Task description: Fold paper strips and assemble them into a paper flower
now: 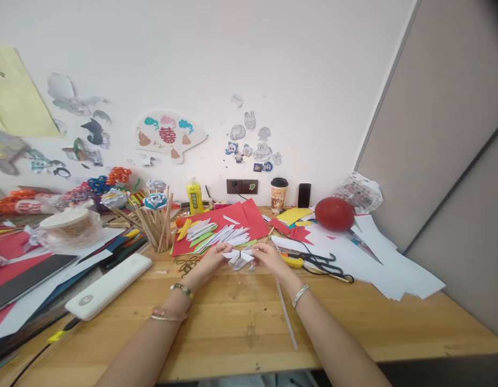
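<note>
Between my two hands, just above the wooden table, is a white folded-paper piece (240, 259) with several points. My left hand (218, 257) pinches its left side, and my right hand (267, 256) pinches its right side. Behind it, red paper sheets (251, 217) carry a pile of folded white paper strips (228, 236), with some green and yellow ones. Small brown rubber bands (187, 265) lie beside my left hand. A yellow-handled tool (293, 262) and black scissors (323, 263) rest to the right of my right hand.
On the wooden table (232, 333), a white power bank (109, 286), a bundle of sticks (158, 228) and a yellow bottle (194, 196) stand left. A cup (278, 194), phone (304, 195), red balloon (334, 214) and white sheets (394, 266) are right.
</note>
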A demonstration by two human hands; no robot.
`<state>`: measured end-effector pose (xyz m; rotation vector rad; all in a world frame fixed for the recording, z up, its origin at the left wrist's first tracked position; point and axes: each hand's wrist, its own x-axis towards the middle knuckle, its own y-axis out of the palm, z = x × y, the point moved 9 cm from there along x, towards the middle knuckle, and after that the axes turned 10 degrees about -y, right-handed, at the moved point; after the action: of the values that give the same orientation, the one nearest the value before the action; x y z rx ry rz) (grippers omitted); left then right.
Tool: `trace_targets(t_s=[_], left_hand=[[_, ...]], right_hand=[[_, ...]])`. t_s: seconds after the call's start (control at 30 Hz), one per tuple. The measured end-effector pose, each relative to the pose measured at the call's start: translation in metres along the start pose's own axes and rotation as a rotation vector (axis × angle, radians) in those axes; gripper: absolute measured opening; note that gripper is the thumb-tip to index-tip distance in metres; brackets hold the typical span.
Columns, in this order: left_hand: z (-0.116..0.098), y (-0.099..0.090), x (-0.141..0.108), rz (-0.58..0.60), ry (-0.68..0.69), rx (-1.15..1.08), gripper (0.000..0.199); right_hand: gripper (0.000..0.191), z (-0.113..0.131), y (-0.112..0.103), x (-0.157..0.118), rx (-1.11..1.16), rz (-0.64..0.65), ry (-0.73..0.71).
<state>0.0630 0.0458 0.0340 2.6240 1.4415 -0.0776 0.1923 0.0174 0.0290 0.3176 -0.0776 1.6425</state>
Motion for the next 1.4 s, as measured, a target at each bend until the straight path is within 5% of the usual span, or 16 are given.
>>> trace_targets(t_s=[0.23, 0.83, 1.1, 1.4], left_hand=[[0.014, 0.015, -0.009, 0.086, -0.061, 0.022, 0.026], [0.020, 0.008, -0.005, 0.062, 0.048, 0.007, 0.033], [0.015, 0.017, -0.009, 0.097, 0.051, 0.203, 0.036], [0.003, 0.010, -0.009, -0.063, 0.172, 0.520, 0.022]], right_hand=[[0.036, -0.007, -0.005, -0.010, -0.010, -0.064, -0.052], [0.032, -0.008, -0.001, -0.015, -0.035, -0.029, -0.098], [0.032, -0.009, 0.000, -0.010, -0.017, -0.022, -0.107], [0.031, -0.016, 0.004, -0.006, 0.015, -0.028, -0.115]])
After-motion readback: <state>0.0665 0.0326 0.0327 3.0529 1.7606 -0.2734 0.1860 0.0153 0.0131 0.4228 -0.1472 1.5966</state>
